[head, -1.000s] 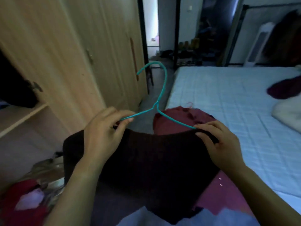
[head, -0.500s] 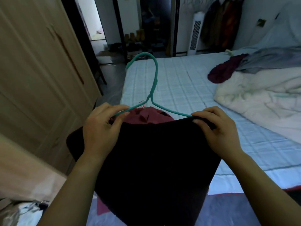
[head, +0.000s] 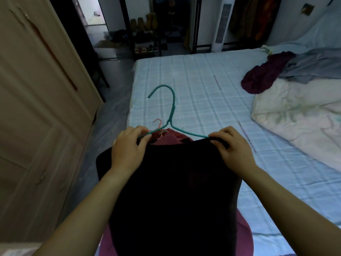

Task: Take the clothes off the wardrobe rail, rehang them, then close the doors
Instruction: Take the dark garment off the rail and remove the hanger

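Dark knit top: held up in front, over left edge of bed, near end. Draped on teal wire hanger, shoulders on hanger's arms, body hanging down toward camera. Hook pointing away over checked sheet, open end to the left.

Left hand: thumb and fingers pinched on hanger's left arm, right at top's shoulder. Right hand: fingers curled over top's right shoulder, covering end of hanger's right arm.

Under the top: maroon garment, showing at neckline and again past hem on both sides. Thin orange hanger hook poking up just left of teal hanger's neck; touching or not, cannot tell.

Left of frame: pale wood wardrobe front.

On bed, right side: purple garment bunched against grey-blue cloth, crumpled white duvet just beside both, nearer camera.

Beyond bed's far edge: white tower fan, shoe rack with shoes, dark hanging clothes — detail too dim to tell.
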### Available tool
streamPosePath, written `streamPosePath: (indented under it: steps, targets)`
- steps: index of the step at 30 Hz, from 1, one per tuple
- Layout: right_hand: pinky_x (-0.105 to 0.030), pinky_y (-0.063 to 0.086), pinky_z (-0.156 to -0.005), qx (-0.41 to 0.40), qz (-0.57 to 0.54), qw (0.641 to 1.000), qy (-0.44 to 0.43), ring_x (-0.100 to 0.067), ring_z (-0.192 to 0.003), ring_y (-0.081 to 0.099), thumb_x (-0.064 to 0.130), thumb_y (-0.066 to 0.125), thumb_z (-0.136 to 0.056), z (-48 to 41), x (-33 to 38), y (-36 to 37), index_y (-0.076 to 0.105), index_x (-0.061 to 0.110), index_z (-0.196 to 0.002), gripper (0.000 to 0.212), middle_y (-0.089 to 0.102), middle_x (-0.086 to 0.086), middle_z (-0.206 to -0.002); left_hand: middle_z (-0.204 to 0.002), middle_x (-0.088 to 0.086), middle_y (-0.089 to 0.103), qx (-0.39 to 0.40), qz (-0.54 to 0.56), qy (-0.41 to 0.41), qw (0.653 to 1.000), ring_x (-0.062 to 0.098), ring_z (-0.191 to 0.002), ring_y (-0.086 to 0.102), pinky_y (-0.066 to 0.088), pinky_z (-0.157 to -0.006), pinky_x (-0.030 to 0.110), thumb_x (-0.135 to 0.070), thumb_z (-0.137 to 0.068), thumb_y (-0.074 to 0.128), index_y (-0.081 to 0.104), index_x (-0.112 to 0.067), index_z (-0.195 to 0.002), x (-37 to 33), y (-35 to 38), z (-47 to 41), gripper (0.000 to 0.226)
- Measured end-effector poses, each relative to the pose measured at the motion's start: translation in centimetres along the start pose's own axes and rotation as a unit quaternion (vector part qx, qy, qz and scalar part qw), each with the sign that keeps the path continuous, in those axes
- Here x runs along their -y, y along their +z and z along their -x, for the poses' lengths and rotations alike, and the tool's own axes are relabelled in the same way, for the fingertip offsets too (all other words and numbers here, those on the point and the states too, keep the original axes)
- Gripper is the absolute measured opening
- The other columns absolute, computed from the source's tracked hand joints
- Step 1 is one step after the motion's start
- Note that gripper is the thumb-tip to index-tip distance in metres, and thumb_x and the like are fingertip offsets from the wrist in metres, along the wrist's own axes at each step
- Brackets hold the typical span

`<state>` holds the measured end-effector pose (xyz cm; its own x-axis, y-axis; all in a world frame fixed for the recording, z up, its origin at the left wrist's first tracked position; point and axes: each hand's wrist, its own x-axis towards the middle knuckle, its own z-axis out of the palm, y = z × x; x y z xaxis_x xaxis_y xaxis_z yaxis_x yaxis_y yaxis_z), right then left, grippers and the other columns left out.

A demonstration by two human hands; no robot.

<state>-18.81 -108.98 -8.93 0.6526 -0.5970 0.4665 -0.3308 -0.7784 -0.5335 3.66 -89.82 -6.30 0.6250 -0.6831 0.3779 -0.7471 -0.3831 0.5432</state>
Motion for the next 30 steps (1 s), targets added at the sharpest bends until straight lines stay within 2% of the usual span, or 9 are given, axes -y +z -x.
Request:
streamPosePath:
  steps: [4, 8, 12, 15, 19, 23, 25, 28, 30]
  targets:
    - [-0.018, 0.038, -0.066, 0.071, -0.002, 0.997, 0.029, -0.014, -0.079, 0.057, 0.027, 0.062, -0.085, -2.3, -4.2, 4.3, 0.07, 0.025, -0.098, 0.015, 0.056, 0.004, -0.09, -0.087, 0.001, 0.063, 0.063, -0.03, -0.028, 0.997, 0.024, -0.083, 0.059, 0.048, -0.072, 0.038, -0.024, -0.088, 0.062, 0.064, -0.023, -0.091, 3.2, 4.7, -2.3, 0.004]
    - [-0.028, 0.046, -0.066, 0.145, -0.018, 0.989, 0.027, -0.017, -0.081, 0.059, 0.023, 0.065, -0.085, -4.4, -7.9, 8.3, 0.069, 0.026, -0.1, 0.016, 0.058, 0.003, -0.092, -0.089, -0.002, 0.064, 0.082, -0.064, -0.094, 0.99, 0.021, -0.087, 0.06, 0.05, -0.076, 0.04, -0.025, -0.087, 0.062, 0.064, -0.024, -0.092, 5.5, 8.4, -3.3, 0.006]
    - [-0.035, 0.051, -0.065, 0.196, -0.026, 0.98, 0.016, -0.017, -0.082, 0.059, 0.02, 0.065, -0.086, -6.5, -10.3, 12.1, 0.07, 0.024, -0.101, 0.016, 0.06, 0.003, -0.093, -0.11, 0.001, 0.064, 0.097, -0.108, -0.166, 0.975, 0.023, -0.104, 0.059, 0.05, -0.085, 0.043, -0.029, -0.09, 0.058, 0.064, -0.022, -0.113, 7.0, 11.6, -3.3, 0.025]
    - [-0.039, 0.052, -0.072, 0.222, -0.012, 0.975, 0.019, -0.022, -0.086, 0.061, 0.021, 0.062, -0.087, -8.0, -11.7, 14.6, 0.069, 0.021, -0.103, 0.018, 0.062, 0.0, -0.099, -0.136, 0.007, 0.05, 0.145, -0.143, -0.226, 0.953, 0.027, -0.124, 0.047, 0.042, -0.1, 0.045, -0.036, -0.091, 0.055, 0.048, -0.023, -0.136, 8.0, 13.7, -2.9, 0.048]
    - [-0.043, 0.05, -0.086, 0.293, 0.028, 0.956, 0.002, -0.032, -0.102, 0.059, 0.033, 0.057, -0.088, -9.2, -13.1, 16.6, 0.062, 0.014, -0.119, 0.037, 0.062, -0.011, -0.115, -0.143, 0.003, 0.044, 0.175, -0.138, -0.291, 0.93, 0.024, -0.13, 0.042, 0.037, -0.103, 0.049, -0.052, -0.09, 0.043, 0.038, -0.029, -0.141, 7.8, 15.2, -0.8, 0.056]
    - [-0.048, 0.043, -0.097, 0.377, 0.059, 0.924, -0.037, -0.032, -0.118, 0.052, 0.056, 0.027, -0.088, -7.5, -11.1, 15.8, 0.054, 0.013, -0.129, 0.065, 0.054, -0.013, -0.13, -0.15, -0.001, 0.033, 0.193, -0.149, -0.339, 0.909, 0.02, -0.139, 0.028, 0.025, -0.111, 0.053, -0.057, -0.092, 0.035, 0.031, -0.033, -0.144, 4.8, 14.8, 3.0, 0.057]
    - [-0.05, 0.036, -0.104, 0.421, 0.079, 0.902, -0.051, -0.029, -0.127, 0.044, 0.06, 0.015, -0.085, -5.6, -9.7, 14.8, 0.046, 0.017, -0.135, 0.074, 0.047, -0.01, -0.139, -0.15, -0.003, 0.032, 0.184, -0.139, -0.36, 0.904, 0.018, -0.14, 0.026, 0.023, -0.112, 0.053, -0.065, -0.087, 0.029, 0.03, -0.035, -0.144, 3.2, 13.9, 5.3, 0.065]
    - [-0.049, 0.033, -0.107, 0.442, 0.082, 0.89, -0.073, -0.025, -0.13, 0.04, 0.063, 0.007, -0.081, -2.1, -7.2, 13.0, 0.043, 0.019, -0.138, 0.081, 0.044, -0.006, -0.141, -0.15, -0.005, 0.033, 0.17, -0.118, -0.374, 0.904, 0.014, -0.138, 0.028, 0.025, -0.112, 0.051, -0.073, -0.075, 0.012, 0.03, -0.037, -0.143, 1.1, 12.3, 9.1, 0.079]
    - [-0.048, 0.034, -0.106, 0.45, 0.076, 0.886, -0.083, -0.024, -0.128, 0.042, 0.064, 0.008, -0.081, 0.2, -5.2, 12.0, 0.044, 0.019, -0.137, 0.08, 0.047, -0.004, -0.139, -0.149, -0.006, 0.033, 0.167, -0.113, -0.377, 0.904, 0.013, -0.138, 0.029, 0.026, -0.112, 0.049, -0.074, -0.074, 0.009, 0.03, -0.037, -0.143, 0.4, 11.1, 11.9, 0.081]
